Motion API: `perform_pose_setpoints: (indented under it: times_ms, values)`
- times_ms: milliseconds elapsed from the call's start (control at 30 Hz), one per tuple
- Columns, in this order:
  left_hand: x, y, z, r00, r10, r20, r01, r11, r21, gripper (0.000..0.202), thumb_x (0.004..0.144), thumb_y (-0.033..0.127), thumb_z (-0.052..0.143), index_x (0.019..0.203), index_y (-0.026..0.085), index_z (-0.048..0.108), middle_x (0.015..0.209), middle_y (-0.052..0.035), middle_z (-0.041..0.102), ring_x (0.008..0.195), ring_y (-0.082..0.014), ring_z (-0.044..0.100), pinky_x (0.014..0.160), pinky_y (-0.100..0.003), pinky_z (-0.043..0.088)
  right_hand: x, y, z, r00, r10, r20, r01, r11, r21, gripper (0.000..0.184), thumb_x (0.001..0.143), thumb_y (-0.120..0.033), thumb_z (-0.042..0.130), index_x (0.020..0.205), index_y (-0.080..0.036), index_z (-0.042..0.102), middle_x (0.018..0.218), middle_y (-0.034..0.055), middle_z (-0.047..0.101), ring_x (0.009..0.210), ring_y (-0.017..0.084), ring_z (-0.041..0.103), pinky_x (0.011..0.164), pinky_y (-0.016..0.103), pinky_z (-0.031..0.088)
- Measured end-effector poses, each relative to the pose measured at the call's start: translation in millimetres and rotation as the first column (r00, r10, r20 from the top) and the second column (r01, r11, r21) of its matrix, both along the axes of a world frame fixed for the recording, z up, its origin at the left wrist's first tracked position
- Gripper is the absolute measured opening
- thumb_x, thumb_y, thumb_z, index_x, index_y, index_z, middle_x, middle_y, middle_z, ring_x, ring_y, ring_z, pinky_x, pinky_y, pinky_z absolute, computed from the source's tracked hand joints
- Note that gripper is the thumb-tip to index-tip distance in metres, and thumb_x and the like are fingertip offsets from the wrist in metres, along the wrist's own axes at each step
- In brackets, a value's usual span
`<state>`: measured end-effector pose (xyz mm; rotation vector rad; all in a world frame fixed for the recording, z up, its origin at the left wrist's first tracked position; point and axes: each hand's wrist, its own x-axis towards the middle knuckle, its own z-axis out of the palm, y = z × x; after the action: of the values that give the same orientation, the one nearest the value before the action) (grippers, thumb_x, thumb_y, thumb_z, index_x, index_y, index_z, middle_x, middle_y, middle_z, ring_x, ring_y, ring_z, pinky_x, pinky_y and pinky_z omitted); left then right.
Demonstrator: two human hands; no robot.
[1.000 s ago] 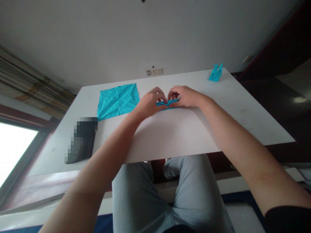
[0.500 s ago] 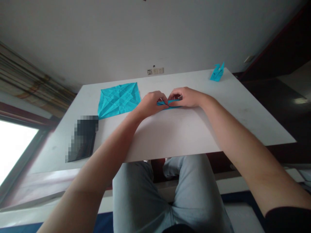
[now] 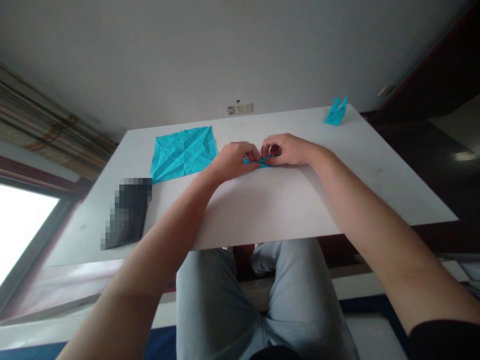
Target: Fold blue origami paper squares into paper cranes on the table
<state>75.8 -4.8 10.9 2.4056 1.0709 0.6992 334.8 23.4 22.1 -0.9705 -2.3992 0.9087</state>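
Observation:
A small folded piece of blue paper lies on the white table, near its middle. My left hand pinches its left end with curled fingers. My right hand pinches its right end, and most of the paper is hidden under both hands. The fingertips of the two hands nearly meet over the paper.
A creased, unfolded blue paper square lies flat to the left of my hands. A finished blue paper figure stands at the far right corner. A dark blurred object rests near the left front edge. My knees show below the table.
My fingers have drawn closer together over the folded paper, which now shows less blue between the hands. The arms have hardly moved.

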Motion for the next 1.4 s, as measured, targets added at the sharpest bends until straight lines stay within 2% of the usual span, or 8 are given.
perform_pose_setpoints:
  times_ms: [200, 333, 433, 600, 800, 1067, 1267, 1400]
  values:
    - [-1.7, -3.1, 7.1, 0.997, -0.065, -0.050, 0.066, 0.998, 0.011, 0.014, 0.091, 0.036, 0.081, 0.094, 0.025, 0.089, 0.103, -0.0074, 0.086, 0.101, -0.0268, 0.080, 0.096, -0.038, 0.061, 6.8, 3.8, 1.3, 0.997, 0.038, 0.069, -0.036, 0.999, -0.021, 0.027, 0.079, -0.054, 0.091, 0.089, -0.028, 0.088, 0.106, 0.0059, 0.075, 0.093, 0.026, 0.068, 0.087, 0.041, 0.055]
    - [-0.3, -1.4, 4.8, 0.999, -0.039, -0.019, 0.040, 0.999, 0.030, 0.015, 0.090, 0.035, 0.083, 0.097, 0.022, 0.087, 0.112, -0.0109, 0.083, 0.106, -0.0274, 0.078, 0.099, -0.040, 0.061, 8.2, 7.4, -0.6, 0.997, 0.005, 0.083, -0.006, 1.000, 0.014, 0.033, 0.079, -0.054, 0.093, 0.099, -0.028, 0.088, 0.109, 0.0076, 0.074, 0.096, 0.028, 0.067, 0.089, 0.043, 0.056]
    - [-0.3, 1.1, 0.6, 1.000, 0.022, -0.005, -0.022, 1.000, 0.001, 0.029, 0.085, 0.037, 0.090, 0.110, 0.022, 0.084, 0.114, -0.0102, 0.083, 0.105, -0.0276, 0.078, 0.096, -0.039, 0.061, 9.1, 9.1, -1.4, 0.994, -0.038, 0.099, 0.031, 0.997, 0.071, 0.042, 0.076, -0.054, 0.095, 0.108, -0.027, 0.086, 0.113, 0.0105, 0.074, 0.106, 0.034, 0.066, 0.098, 0.048, 0.056]
    - [-1.8, 2.5, -2.0, 0.993, 0.122, 0.006, -0.120, 0.984, -0.132, 0.054, 0.078, 0.042, 0.099, 0.123, 0.022, 0.076, 0.118, -0.0090, 0.084, 0.103, -0.0278, 0.079, 0.090, -0.036, 0.059, 8.6, 10.0, -3.6, 0.986, -0.079, 0.144, 0.063, 0.991, 0.115, 0.043, 0.075, -0.054, 0.097, 0.105, -0.027, 0.082, 0.116, 0.0122, 0.072, 0.120, 0.040, 0.062, 0.112, 0.055, 0.052]
    - [-0.9, -1.4, 4.1, 0.992, 0.121, -0.041, -0.126, 0.978, -0.168, 0.041, 0.085, 0.044, 0.091, 0.116, 0.022, 0.074, 0.115, -0.0072, 0.084, 0.104, -0.0272, 0.077, 0.089, -0.036, 0.055, 6.8, 8.7, -5.5, 0.997, -0.039, 0.067, 0.036, 0.998, 0.056, 0.042, 0.078, -0.045, 0.095, 0.109, -0.025, 0.077, 0.119, 0.0097, 0.072, 0.109, 0.032, 0.067, 0.098, 0.045, 0.054]
    - [-4.4, 3.1, 2.1, 0.987, 0.115, 0.111, -0.093, 0.978, -0.186, 0.020, 0.088, 0.034, 0.085, 0.098, 0.021, 0.072, 0.097, -0.0032, 0.081, 0.083, -0.0187, 0.072, 0.074, -0.029, 0.050, 6.5, 8.7, -10.5, 0.989, -0.092, -0.112, 0.089, 0.995, -0.037, 0.041, 0.080, -0.050, 0.098, 0.103, -0.027, 0.074, 0.099, 0.0046, 0.078, 0.097, 0.028, 0.073, 0.089, 0.043, 0.059]
    - [1.6, 6.4, -1.8, 0.892, 0.215, 0.399, -0.152, 0.971, -0.183, 0.027, 0.090, 0.038, 0.090, 0.101, 0.021, 0.072, 0.101, -0.0031, 0.082, 0.068, -0.0118, 0.067, 0.060, -0.025, 0.046, 9.9, 29.0, -21.1, 0.829, -0.355, -0.432, 0.400, 0.916, 0.015, 0.084, 0.067, -0.059, 0.109, 0.134, -0.030, 0.068, 0.117, 0.0058, 0.073, 0.097, 0.025, 0.072, 0.083, 0.041, 0.065]
    - [8.2, 3.2, -0.8, 0.815, 0.257, 0.519, -0.190, 0.965, -0.180, 0.029, 0.097, 0.047, 0.088, 0.099, 0.022, 0.074, 0.079, -0.0005, 0.076, 0.063, -0.0132, 0.066, 0.055, -0.025, 0.045, 1.7, 24.8, -14.1, 0.786, -0.382, -0.486, 0.368, 0.921, -0.129, 0.064, 0.079, -0.070, 0.101, 0.115, -0.026, 0.072, 0.103, 0.0048, 0.073, 0.088, 0.021, 0.068, 0.073, 0.036, 0.061]
